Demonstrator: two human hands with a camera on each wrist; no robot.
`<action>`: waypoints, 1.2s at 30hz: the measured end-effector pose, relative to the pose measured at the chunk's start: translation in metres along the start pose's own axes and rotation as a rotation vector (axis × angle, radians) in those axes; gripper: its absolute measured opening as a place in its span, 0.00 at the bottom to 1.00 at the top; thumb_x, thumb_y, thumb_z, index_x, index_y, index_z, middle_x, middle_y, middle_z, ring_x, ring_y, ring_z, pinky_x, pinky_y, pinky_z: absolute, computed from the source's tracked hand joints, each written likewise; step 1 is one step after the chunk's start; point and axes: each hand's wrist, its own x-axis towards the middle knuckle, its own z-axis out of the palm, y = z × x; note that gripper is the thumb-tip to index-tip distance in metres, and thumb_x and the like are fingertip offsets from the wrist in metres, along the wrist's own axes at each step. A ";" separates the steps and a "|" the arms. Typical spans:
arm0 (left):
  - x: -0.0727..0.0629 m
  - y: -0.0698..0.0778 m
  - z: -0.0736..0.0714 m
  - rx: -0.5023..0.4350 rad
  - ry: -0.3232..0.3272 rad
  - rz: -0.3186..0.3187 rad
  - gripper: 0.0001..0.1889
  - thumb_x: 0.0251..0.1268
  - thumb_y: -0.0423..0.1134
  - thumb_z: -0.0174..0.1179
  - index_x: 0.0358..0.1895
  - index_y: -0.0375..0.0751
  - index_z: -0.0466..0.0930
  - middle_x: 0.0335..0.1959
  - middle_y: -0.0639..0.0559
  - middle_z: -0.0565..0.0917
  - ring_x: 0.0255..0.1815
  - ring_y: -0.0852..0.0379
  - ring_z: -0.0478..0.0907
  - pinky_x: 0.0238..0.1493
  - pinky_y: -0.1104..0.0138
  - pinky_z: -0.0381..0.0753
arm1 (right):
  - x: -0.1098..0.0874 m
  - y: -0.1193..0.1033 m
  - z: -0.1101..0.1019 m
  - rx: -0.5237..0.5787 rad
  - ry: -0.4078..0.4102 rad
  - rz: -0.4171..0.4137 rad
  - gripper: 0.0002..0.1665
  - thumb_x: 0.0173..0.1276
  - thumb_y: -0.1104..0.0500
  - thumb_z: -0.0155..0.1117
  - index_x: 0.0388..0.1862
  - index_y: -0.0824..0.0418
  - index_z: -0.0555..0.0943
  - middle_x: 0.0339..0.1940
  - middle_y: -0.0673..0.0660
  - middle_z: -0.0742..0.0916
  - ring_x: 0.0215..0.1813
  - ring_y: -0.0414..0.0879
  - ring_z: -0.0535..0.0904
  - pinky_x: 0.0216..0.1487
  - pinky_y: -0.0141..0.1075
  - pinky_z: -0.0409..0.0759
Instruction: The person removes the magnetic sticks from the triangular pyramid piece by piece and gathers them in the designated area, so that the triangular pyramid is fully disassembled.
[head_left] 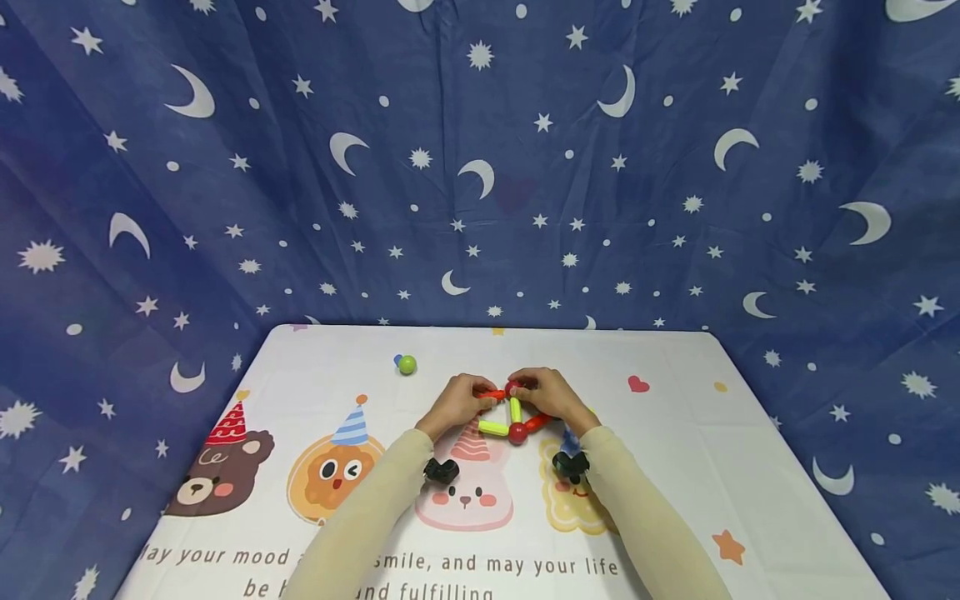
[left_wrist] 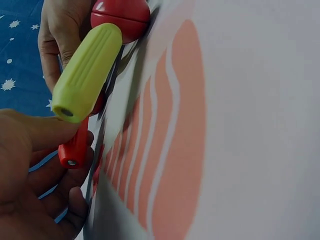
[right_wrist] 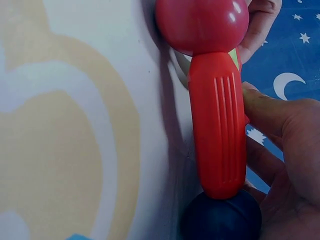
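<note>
In the head view my left hand (head_left: 459, 404) pinches a red rod (head_left: 493, 395) whose inner end meets a red ball (head_left: 513, 389). My right hand (head_left: 551, 393) holds that ball between thumb and fingers. From it a yellow-green rod (head_left: 515, 409) runs to a nearer red ball (head_left: 517, 432). Two more rods join this nearer ball: a yellow-green one (head_left: 493, 428) pointing left, with a bare end in the left wrist view, and a red one (head_left: 537, 422) pointing right. A dark blue ball (right_wrist: 222, 217) caps that red rod's far end in the right wrist view.
A green ball (head_left: 407, 364) and a blue ball (head_left: 398, 360) lie together toward the table's back left. The white tablecloth (head_left: 675, 467) carries printed cartoon figures and words. A blue curtain (head_left: 480, 250) with moons and stars hangs behind the table.
</note>
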 end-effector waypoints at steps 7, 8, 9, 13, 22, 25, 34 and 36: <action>-0.008 -0.005 -0.007 -0.023 0.031 -0.021 0.12 0.60 0.39 0.69 0.47 0.46 0.86 0.42 0.53 0.86 0.42 0.58 0.78 0.52 0.62 0.77 | 0.000 0.000 0.001 0.011 0.003 0.016 0.16 0.67 0.55 0.68 0.53 0.53 0.84 0.49 0.54 0.88 0.52 0.49 0.81 0.63 0.49 0.75; -0.009 -0.006 -0.009 -0.026 0.034 -0.022 0.12 0.60 0.39 0.69 0.47 0.47 0.86 0.42 0.53 0.86 0.42 0.58 0.77 0.52 0.62 0.77 | -0.001 0.000 0.002 0.012 0.000 0.022 0.17 0.67 0.54 0.68 0.54 0.53 0.84 0.49 0.54 0.88 0.52 0.49 0.81 0.63 0.49 0.75; -0.010 -0.006 -0.010 -0.031 0.037 -0.023 0.12 0.60 0.39 0.69 0.47 0.47 0.85 0.42 0.54 0.86 0.43 0.58 0.78 0.51 0.63 0.77 | -0.001 0.000 0.002 0.017 -0.002 0.026 0.17 0.67 0.54 0.68 0.54 0.53 0.84 0.50 0.53 0.88 0.52 0.49 0.81 0.63 0.49 0.75; -0.016 -0.010 -0.017 -0.051 0.062 0.003 0.12 0.60 0.39 0.69 0.46 0.49 0.85 0.42 0.53 0.86 0.41 0.57 0.78 0.42 0.66 0.77 | 0.000 0.001 0.003 0.028 -0.004 0.034 0.17 0.67 0.54 0.68 0.54 0.52 0.84 0.50 0.54 0.87 0.51 0.49 0.80 0.63 0.49 0.75; -0.031 -0.020 -0.037 -0.089 0.114 -0.007 0.13 0.59 0.38 0.70 0.47 0.52 0.85 0.43 0.49 0.84 0.34 0.56 0.76 0.29 0.68 0.78 | 0.000 0.001 0.002 0.025 -0.011 0.048 0.16 0.67 0.54 0.68 0.54 0.51 0.84 0.50 0.53 0.87 0.51 0.49 0.80 0.64 0.49 0.75; -0.036 -0.024 -0.045 -0.074 0.128 0.000 0.14 0.58 0.38 0.70 0.49 0.50 0.85 0.43 0.48 0.84 0.33 0.56 0.76 0.28 0.68 0.77 | -0.001 0.001 0.002 0.028 -0.010 0.047 0.17 0.67 0.54 0.68 0.54 0.51 0.84 0.51 0.54 0.87 0.52 0.49 0.79 0.65 0.50 0.74; -0.047 -0.035 -0.062 -0.045 0.162 0.018 0.14 0.58 0.37 0.71 0.47 0.53 0.85 0.44 0.53 0.85 0.40 0.56 0.77 0.35 0.67 0.74 | 0.000 0.001 0.001 0.042 -0.020 0.029 0.17 0.67 0.54 0.68 0.54 0.52 0.84 0.51 0.54 0.87 0.53 0.50 0.80 0.65 0.51 0.74; -0.051 -0.038 -0.065 -0.044 0.166 0.017 0.14 0.58 0.37 0.70 0.47 0.54 0.85 0.44 0.53 0.85 0.41 0.55 0.78 0.37 0.67 0.75 | -0.001 0.000 0.002 0.043 -0.021 0.030 0.17 0.67 0.54 0.68 0.54 0.53 0.84 0.51 0.55 0.87 0.53 0.50 0.79 0.65 0.51 0.74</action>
